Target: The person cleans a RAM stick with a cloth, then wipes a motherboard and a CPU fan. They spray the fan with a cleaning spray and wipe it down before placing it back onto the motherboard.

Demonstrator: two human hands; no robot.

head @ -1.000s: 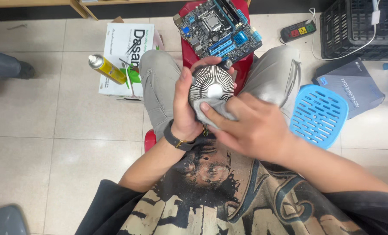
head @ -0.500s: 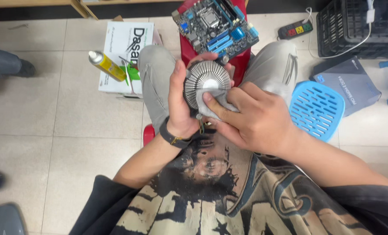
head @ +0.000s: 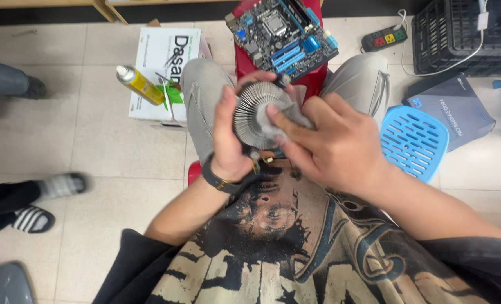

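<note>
Your left hand [head: 228, 141] grips one round finned heatsink [head: 250, 115], fingers curled around its rim; your right hand [head: 332, 143] presses one cloth [head: 287, 115] against it, above one circuit board [head: 284, 34].

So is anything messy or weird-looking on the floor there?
A little. The yellow spray can lies tipped on its side across the white box, and the green circuit board sits bare on a red stool, overhanging its edge. Nothing looks spilled or broken.
</note>
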